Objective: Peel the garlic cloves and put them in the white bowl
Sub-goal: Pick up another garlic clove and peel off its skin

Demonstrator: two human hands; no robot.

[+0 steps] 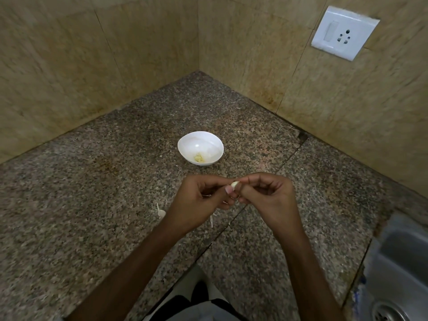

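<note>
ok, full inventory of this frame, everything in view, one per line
bowl: 1, white, middle of the counter, beyond the hands
peeled garlic: small pile, count unclear, pale yellow, in the bowl
garlic clove: 1, off-white, pinched between both hands above the counter
peel scraps: at least 2, white, on the counter under and beside the left hand
counter: 1, speckled brown-grey stone, corner run
wall tiles: several, beige, behind the counter on both sides
socket: 1, white, right wall, upper right
sink: 1, steel, lower right, drain visible
left hand: 1, pinches the clove
right hand: 1, pinches the clove
</note>
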